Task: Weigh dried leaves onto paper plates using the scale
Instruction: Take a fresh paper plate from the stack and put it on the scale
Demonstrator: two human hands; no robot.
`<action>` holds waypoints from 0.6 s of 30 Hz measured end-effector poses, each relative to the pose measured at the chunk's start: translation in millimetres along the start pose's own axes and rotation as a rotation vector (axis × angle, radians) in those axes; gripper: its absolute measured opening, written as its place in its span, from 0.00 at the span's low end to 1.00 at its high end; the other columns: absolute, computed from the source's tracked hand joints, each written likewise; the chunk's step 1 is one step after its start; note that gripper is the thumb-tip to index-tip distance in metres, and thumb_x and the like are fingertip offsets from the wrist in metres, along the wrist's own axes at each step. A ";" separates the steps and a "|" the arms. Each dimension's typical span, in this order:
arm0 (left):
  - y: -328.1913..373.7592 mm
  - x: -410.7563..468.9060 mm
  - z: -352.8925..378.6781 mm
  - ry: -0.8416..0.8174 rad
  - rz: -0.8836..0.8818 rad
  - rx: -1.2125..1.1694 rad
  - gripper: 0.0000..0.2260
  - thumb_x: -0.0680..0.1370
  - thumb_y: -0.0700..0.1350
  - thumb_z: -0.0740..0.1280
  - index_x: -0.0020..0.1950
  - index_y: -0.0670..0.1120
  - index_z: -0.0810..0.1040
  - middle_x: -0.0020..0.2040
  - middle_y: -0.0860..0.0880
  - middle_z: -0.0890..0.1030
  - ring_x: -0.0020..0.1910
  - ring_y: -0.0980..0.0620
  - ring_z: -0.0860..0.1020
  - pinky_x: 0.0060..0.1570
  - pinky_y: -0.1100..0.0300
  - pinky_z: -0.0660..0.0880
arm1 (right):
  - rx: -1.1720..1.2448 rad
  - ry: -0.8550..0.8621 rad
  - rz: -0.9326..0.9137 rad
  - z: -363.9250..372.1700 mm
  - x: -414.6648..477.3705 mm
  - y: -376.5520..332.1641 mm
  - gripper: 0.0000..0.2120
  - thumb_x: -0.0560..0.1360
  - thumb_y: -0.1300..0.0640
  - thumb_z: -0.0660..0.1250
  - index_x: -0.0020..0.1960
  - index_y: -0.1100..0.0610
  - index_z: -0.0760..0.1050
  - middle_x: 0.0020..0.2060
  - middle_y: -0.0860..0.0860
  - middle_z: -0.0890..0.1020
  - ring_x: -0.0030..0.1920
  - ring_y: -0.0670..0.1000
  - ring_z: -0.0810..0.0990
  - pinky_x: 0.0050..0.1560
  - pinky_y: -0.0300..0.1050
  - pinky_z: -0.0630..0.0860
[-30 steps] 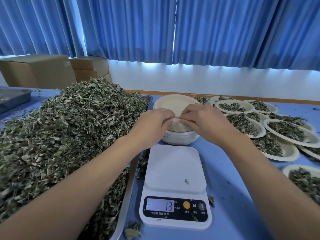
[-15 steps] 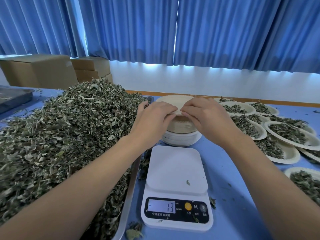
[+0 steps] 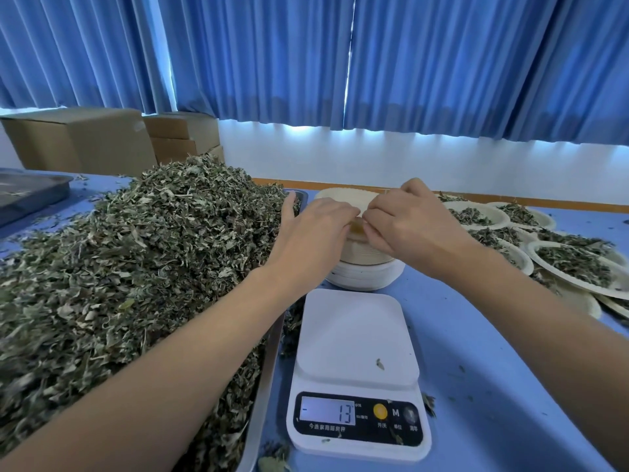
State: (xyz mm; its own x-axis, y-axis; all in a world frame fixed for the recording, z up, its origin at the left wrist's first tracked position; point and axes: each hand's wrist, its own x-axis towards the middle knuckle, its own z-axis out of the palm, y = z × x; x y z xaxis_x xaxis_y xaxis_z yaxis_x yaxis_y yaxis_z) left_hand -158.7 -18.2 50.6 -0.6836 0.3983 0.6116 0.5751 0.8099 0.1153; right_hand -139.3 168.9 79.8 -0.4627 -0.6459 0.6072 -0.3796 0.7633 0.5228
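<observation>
Pinching the top plate off the stack just behind the scale, left hand and right hand both have fingers curled on its near rim. Risk: two plates could stick and lift together, skewing the tare; the display shows minus 13. Left forearm lies against the leaf heap left of the scale, so a jerk could spill leaves onto it. Right of the scale sit filled plates.

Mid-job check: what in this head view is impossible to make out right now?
- Head view, plate stack: the left hand and right hand cover the rim they pinch, so how many plates they hold is hidden.
- Head view, scale: unit marks beside the display are too small.
- Head view, filled plates: cut off by the right edge.
- Head view, tray: mostly buried under dried leaves.
</observation>
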 end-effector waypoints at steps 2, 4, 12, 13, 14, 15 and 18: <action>0.9 0.4 -1.8 0.003 -0.003 -0.003 0.14 0.84 0.41 0.57 0.63 0.54 0.76 0.59 0.59 0.78 0.65 0.56 0.71 0.76 0.40 0.46 | -0.062 0.016 -0.023 -2.2 3.7 1.5 0.12 0.80 0.62 0.62 0.39 0.60 0.79 0.36 0.55 0.81 0.35 0.58 0.79 0.40 0.52 0.75; 1.2 1.2 -2.4 -0.003 -0.015 -0.003 0.14 0.83 0.41 0.57 0.63 0.54 0.76 0.60 0.58 0.78 0.65 0.56 0.71 0.75 0.40 0.45 | -0.082 -0.038 -0.019 -3.1 3.5 1.5 0.07 0.76 0.65 0.65 0.41 0.61 0.79 0.36 0.55 0.81 0.35 0.59 0.78 0.37 0.50 0.73; 2.6 2.0 -2.5 -0.089 -0.002 0.042 0.11 0.83 0.45 0.60 0.63 0.54 0.76 0.60 0.57 0.78 0.65 0.53 0.72 0.75 0.36 0.47 | -0.094 -0.271 0.103 -5.7 -3.0 -3.7 0.04 0.72 0.67 0.71 0.43 0.60 0.77 0.39 0.56 0.79 0.40 0.60 0.79 0.36 0.50 0.71; 3.9 2.8 -4.6 -0.087 0.006 0.052 0.12 0.83 0.44 0.61 0.64 0.55 0.76 0.61 0.57 0.78 0.66 0.54 0.72 0.75 0.35 0.47 | -0.078 -0.208 0.107 -9.8 -4.2 -4.3 0.06 0.70 0.68 0.72 0.40 0.61 0.77 0.36 0.57 0.79 0.38 0.60 0.78 0.32 0.49 0.71; 5.2 4.2 -7.5 -0.073 0.014 0.065 0.13 0.82 0.43 0.61 0.65 0.55 0.75 0.62 0.57 0.78 0.66 0.54 0.72 0.75 0.35 0.47 | -0.072 -0.156 0.115 -14.9 -4.9 -5.8 0.06 0.70 0.69 0.73 0.39 0.62 0.77 0.36 0.58 0.79 0.37 0.60 0.78 0.29 0.48 0.70; 6.5 5.9 -11.6 -0.056 0.019 0.080 0.13 0.82 0.43 0.62 0.64 0.55 0.76 0.61 0.57 0.78 0.66 0.54 0.72 0.76 0.36 0.47 | -0.063 -0.123 0.123 -20.2 -6.4 -7.9 0.05 0.70 0.69 0.72 0.40 0.62 0.78 0.37 0.57 0.80 0.38 0.61 0.78 0.28 0.48 0.71; 11.3 4.6 -30.4 -0.064 0.065 0.105 0.06 0.81 0.47 0.63 0.56 0.54 0.77 0.52 0.55 0.81 0.58 0.51 0.77 0.74 0.42 0.54 | -0.035 -0.036 0.120 -40.4 -14.8 -18.0 0.03 0.74 0.69 0.70 0.44 0.63 0.79 0.42 0.57 0.82 0.41 0.61 0.80 0.27 0.51 0.74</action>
State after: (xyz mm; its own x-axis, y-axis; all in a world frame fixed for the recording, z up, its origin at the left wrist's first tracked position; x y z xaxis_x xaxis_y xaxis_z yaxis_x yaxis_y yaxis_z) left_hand -141.6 -20.2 78.6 -0.6754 0.4756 0.5635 0.5715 0.8206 -0.0077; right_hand -93.2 164.2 85.5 -0.5322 -0.5485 0.6449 -0.2920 0.8339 0.4683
